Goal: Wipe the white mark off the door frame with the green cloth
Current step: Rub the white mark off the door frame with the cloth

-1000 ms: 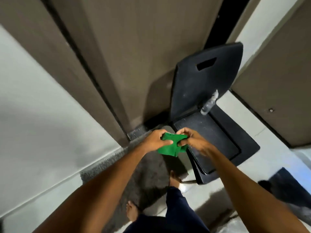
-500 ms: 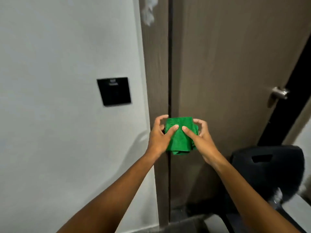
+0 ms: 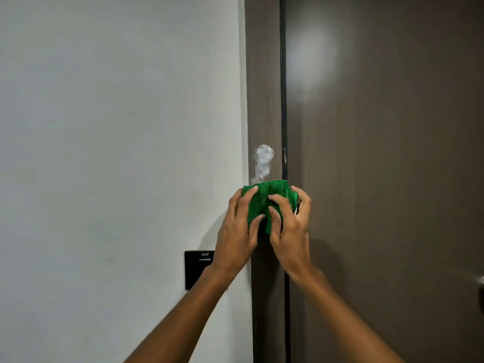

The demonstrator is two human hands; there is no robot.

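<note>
A white smeared mark (image 3: 263, 162) sits on the brown door frame (image 3: 263, 74), running down to just above the cloth. The folded green cloth (image 3: 264, 197) is held up in front of the frame, its top edge right below the mark. My left hand (image 3: 239, 231) grips the cloth's left side with thumb and fingers. On the cloth's right side my right hand (image 3: 290, 231) holds it, fingers curled over the front and edge. Whether the cloth touches the frame cannot be told.
A white wall (image 3: 117, 153) fills the left. A black wall switch plate (image 3: 197, 268) sits low beside the frame, partly behind my left wrist. The dark brown door (image 3: 392, 179) fills the right, with a metal handle (image 3: 480, 284) at the right edge.
My view has swung up from the floor and chair to the frame. Both hands have lifted the green cloth up the frame, to just under the white mark.
</note>
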